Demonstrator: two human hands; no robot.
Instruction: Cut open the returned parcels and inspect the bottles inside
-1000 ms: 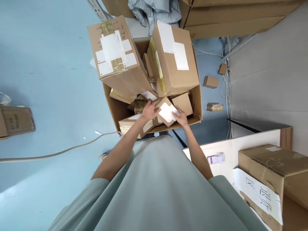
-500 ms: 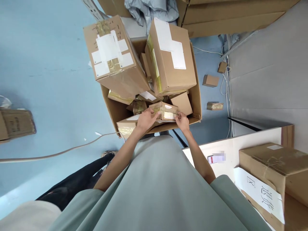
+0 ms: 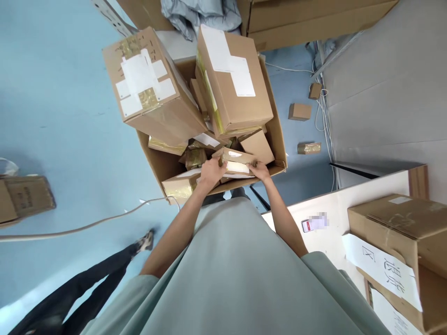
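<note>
Small parcel: up at the near side of the open carton, held level between two hands, a pale patch on the side facing the person and a white one above it; I can't tell whether it also rests on the boxes below.
Left hand: grip clamped on the left end of the small parcel, thumb laid on the near side.
Right hand: grip clamped on the right end, fingers bunched at the corner.
Tall boxes: two stand in the far half of the open carton and rise above its rim, the left box tilted outward, the right box beside it, both with white labels on top.
Around the hands: a brown-taped box just beyond the left one, a plain box just beyond the right one, and a clear-taped box in the near left corner.
Counter: over to the right, bearing a phone and a brown box with a handwritten sheet across its front.
Blue floor: three little boxes lie near the white cables on the right; to the left, another person's dark-trousered legs.
</note>
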